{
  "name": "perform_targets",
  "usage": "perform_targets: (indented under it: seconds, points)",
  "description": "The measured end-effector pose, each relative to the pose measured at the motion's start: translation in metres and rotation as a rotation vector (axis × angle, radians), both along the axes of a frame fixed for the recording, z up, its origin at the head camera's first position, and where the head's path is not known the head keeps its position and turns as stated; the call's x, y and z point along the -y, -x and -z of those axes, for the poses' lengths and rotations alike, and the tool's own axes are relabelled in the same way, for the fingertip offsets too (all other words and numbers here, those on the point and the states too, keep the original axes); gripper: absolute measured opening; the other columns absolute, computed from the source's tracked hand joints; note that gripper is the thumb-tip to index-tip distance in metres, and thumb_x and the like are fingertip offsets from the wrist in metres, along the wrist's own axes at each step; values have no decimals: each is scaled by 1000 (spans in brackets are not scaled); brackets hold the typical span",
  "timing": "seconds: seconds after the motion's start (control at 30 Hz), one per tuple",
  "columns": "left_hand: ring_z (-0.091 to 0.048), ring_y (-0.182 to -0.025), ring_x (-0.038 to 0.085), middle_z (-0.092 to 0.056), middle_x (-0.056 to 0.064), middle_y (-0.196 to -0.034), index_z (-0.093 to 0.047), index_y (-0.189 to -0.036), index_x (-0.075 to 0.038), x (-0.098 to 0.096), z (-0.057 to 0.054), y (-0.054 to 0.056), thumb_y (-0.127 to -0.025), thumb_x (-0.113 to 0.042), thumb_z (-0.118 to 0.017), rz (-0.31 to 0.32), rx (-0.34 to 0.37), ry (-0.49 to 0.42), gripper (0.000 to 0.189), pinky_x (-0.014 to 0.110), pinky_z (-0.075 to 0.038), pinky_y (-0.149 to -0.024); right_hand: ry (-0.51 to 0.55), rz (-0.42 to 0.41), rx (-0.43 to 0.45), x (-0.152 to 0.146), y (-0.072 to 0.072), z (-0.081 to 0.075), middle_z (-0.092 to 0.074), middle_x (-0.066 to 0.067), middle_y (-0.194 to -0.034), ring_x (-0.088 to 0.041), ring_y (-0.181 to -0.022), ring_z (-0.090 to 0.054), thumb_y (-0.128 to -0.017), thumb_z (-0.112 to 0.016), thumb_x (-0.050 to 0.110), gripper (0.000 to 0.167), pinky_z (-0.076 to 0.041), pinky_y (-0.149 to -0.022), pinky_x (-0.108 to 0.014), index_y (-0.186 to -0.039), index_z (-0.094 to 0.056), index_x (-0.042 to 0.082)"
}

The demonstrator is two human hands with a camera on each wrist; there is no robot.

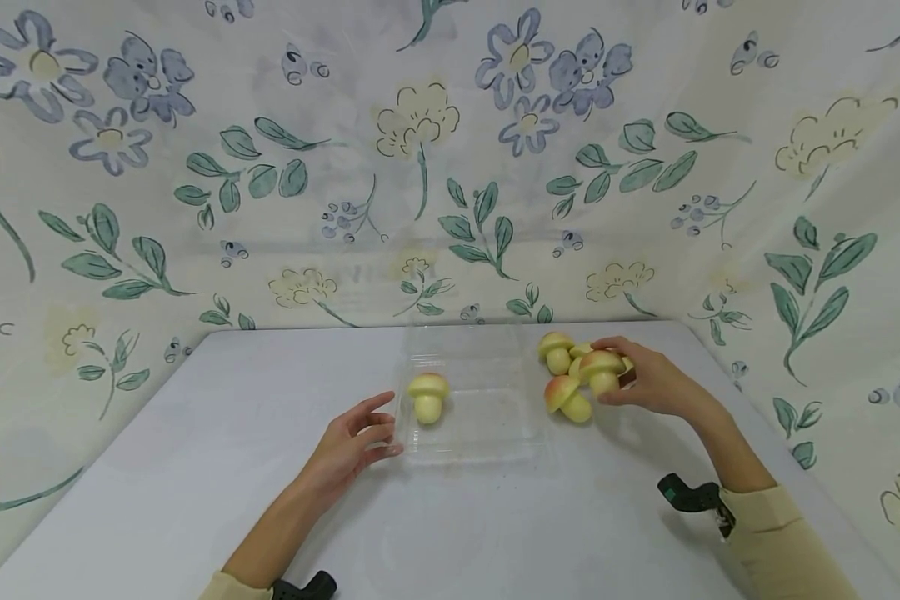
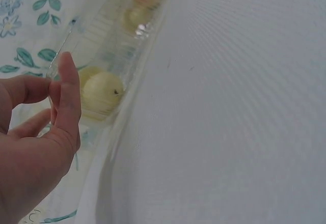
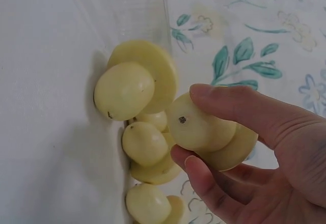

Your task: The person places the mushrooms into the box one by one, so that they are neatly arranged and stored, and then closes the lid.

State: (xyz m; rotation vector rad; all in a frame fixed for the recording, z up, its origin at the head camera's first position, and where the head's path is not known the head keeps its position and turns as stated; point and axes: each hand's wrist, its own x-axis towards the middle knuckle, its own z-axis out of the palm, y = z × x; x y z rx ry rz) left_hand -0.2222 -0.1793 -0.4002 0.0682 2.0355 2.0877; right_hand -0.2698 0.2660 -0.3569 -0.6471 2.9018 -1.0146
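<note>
A clear plastic container (image 1: 487, 417) lies on the white table, with one yellow toy mushroom (image 1: 428, 400) standing in its left part. My left hand (image 1: 348, 446) is at the container's left side, fingertips against its edge, fingers loosely bent. In the left wrist view the thumb (image 2: 67, 91) stands upright beside the clear wall. To the right of the container, my right hand (image 1: 648, 379) grips another toy mushroom (image 3: 204, 127) between thumb and fingers, its stem end towards the wrist camera. Several more toy mushrooms (image 1: 562, 400) sit close by, partly hidden behind the held one.
The white table (image 1: 480, 533) ends at the back against a flower-patterned cloth (image 1: 420, 208), which also hangs at both sides. Black wrist mounts (image 1: 686, 493) sit on the forearms, above the table.
</note>
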Motion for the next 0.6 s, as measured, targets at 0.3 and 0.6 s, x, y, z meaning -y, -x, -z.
perform_targets:
  seconds: [0.3,0.6]
  points:
    - [-53,-89,11,-49,0,-105,-35,-150,-7,1,2,1,-96,-2,-56,-2,3,9,58,27,-59,-84,8,-28,-30,8,-3,-4,-57,-15,-130,-25,-100,-63,-80,-80,16,71,-58,-84,-42,-141,-44,7]
    - [-53,-88,11,-50,0,-104,-34,-151,-6,1,3,2,-96,-1,-55,4,-3,0,58,27,-60,-84,14,-70,-50,19,-5,-9,-56,-14,-131,-23,-101,-63,-79,-81,14,71,-59,-81,-34,-140,-45,6]
